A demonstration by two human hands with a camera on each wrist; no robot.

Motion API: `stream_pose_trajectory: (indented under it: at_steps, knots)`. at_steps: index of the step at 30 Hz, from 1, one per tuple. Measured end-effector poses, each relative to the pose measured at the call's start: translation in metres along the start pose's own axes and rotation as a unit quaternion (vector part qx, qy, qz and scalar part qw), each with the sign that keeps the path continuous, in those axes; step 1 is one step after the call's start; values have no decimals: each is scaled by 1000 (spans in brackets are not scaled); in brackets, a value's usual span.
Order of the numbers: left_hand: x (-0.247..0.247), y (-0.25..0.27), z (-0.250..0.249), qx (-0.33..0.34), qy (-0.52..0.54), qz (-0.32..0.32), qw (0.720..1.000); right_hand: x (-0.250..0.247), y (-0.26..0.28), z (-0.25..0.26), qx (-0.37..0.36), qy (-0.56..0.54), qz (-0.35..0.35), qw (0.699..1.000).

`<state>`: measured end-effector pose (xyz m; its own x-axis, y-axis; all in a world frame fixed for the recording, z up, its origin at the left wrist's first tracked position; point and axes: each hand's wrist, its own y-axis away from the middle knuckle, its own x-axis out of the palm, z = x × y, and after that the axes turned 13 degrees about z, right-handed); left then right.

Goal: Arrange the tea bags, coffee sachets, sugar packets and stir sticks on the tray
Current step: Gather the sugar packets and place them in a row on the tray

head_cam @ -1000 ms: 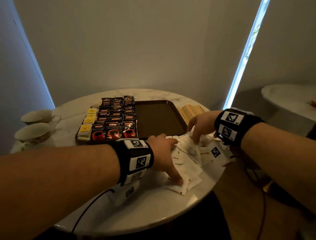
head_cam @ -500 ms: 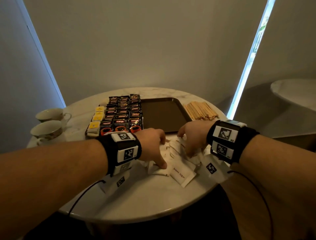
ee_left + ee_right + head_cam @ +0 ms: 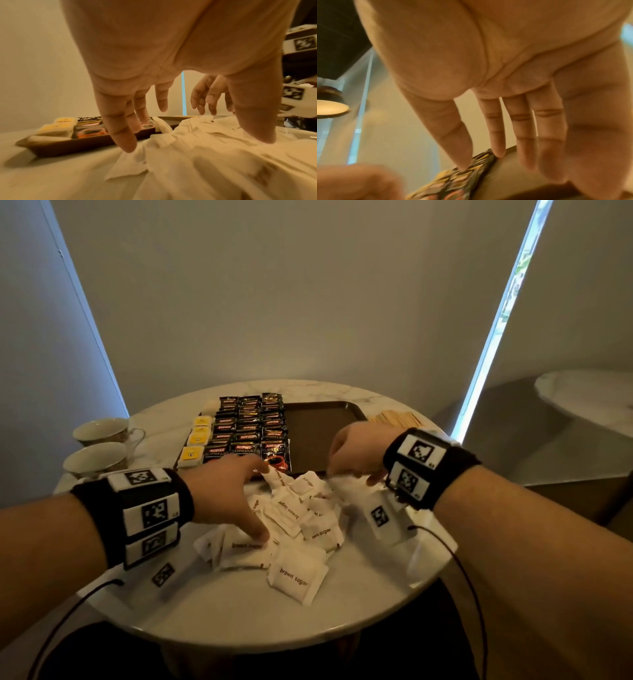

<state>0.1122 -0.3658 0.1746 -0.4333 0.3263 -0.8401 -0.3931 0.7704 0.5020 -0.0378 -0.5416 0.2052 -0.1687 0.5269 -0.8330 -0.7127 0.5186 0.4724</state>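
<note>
A pile of white brown-sugar packets [image 3: 294,518] lies on the marble table [image 3: 239,611], in front of the dark tray [image 3: 322,433]. The tray's left half holds rows of coffee sachets [image 3: 251,433] and a column of yellow tea bags [image 3: 197,440]. Its right half is bare. Wooden stir sticks [image 3: 397,417] lie on the table right of the tray. My left hand [image 3: 239,498] rests spread on the pile, its straight fingertips [image 3: 130,147] touching packets [image 3: 205,155]. My right hand [image 3: 356,470] hovers over the pile's far right edge by the tray's front rim, with fingers [image 3: 498,148] straight and holding nothing.
Two teacups [image 3: 99,433] stand at the table's left edge. Marker cards lie on the table by each wrist. The round table's front edge is close to me. A second table [image 3: 589,398] stands off to the right.
My right hand has lifted out of the pile toward the tray's front rim. My left hand has spread wider over the packets, which now lie more scattered toward me.
</note>
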Motion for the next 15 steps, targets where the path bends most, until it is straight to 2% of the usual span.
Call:
stream_pose_trajectory:
  at_steps: [3, 8, 11, 15]
  knots:
    - [-2, -6, -12, 34, -10, 5, 999, -22, -9, -36, 106, 44, -73, 991]
    - [3, -11, -34, 49, -71, 63, 994, -21, -24, -82, 193, -44, -37, 980]
    - [4, -9, -36, 53, -108, 74, 990, -13, -29, -85, 201, -44, -9, 979]
    - [4, -6, -38, 54, -110, 75, 990, -2, -28, -77, 160, -35, 31, 986]
